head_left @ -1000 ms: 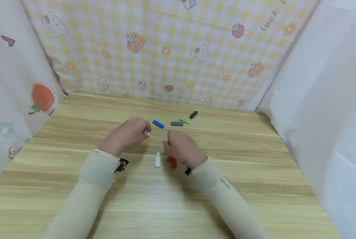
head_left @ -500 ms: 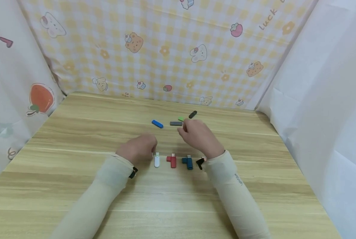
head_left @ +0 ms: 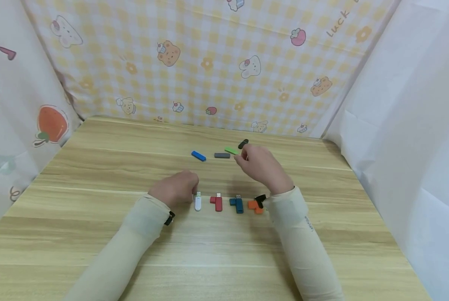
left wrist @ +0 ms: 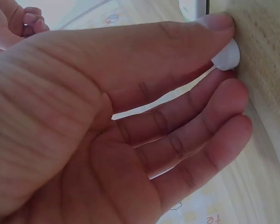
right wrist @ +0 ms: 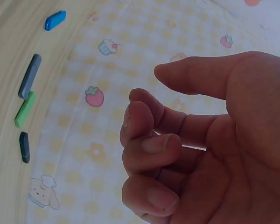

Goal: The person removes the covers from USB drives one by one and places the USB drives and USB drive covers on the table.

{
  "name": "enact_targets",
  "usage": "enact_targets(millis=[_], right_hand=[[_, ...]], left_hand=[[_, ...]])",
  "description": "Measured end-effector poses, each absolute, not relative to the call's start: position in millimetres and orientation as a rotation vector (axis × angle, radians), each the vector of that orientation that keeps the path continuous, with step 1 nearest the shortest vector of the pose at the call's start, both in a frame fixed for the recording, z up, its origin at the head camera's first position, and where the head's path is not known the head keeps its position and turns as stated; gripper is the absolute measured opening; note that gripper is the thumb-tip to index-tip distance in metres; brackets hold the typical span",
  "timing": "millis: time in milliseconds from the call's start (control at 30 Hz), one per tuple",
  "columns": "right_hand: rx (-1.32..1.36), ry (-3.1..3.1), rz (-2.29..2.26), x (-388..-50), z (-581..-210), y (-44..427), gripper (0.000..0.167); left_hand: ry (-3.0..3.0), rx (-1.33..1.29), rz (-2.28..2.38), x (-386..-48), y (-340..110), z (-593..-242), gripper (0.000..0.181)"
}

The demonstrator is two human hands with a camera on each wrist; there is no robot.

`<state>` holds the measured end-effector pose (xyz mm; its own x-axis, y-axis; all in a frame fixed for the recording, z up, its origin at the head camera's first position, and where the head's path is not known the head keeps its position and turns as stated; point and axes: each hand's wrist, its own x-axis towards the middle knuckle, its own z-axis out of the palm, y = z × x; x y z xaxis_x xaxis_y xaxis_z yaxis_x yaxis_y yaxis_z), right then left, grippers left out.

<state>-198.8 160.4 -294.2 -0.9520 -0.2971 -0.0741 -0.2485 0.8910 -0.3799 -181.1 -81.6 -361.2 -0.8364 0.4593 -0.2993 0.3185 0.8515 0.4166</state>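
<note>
My left hand is low over the table, just left of a white USB stick with its metal plug bare. In the left wrist view, thumb and index finger pinch a small white cap close to the wood. My right hand hovers with nothing in it, its fingers loosely bent and the thumb apart from them. Right of the white stick lie a red USB stick, a dark blue USB stick and an orange one, partly covered by the right wrist's black strap.
Farther back lie a blue stick, a grey stick, a green stick and a black stick. Behind the wooden table hangs a checked curtain, with white cloth at both sides.
Carrying the white cap, my left hand came down and right beside the white USB stick, then stayed there. My right hand moved up and right, uncovering the red, dark blue and orange sticks.
</note>
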Motion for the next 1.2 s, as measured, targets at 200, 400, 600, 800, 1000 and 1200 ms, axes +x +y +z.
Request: enact_targets(millis=[200,400,600,800,1000,1200], right_hand=[[-0.394,2.926,-0.572,-203.3,-294.6,164.3,0.027],[-0.388,2.945,-0.580,-212.5,-298.8,174.0,0.026],[-0.372,2.946,-0.579,-226.2,-308.6,185.2,0.026],[-0.390,2.923,-0.574,-234.1,-315.0,187.0,0.030],[-0.421,2.914,-0.569,-236.6,-318.5,185.9,0.031],[-0.430,2.901,-0.570,-236.2,-317.3,184.7,0.032]], left_hand=[[2.617,0.528,0.533,-180.4,-84.2,-357.8,0.021],[2.616,0.482,0.533,-179.7,-88.8,-355.0,0.018],[2.644,0.504,0.522,-182.3,-93.1,-351.2,0.017],[2.750,0.568,0.522,-192.4,-95.6,-355.3,0.019],[2.863,0.547,0.584,-208.2,-99.0,-362.7,0.032],[2.906,0.477,0.695,-234.0,-99.4,-364.1,0.041]])
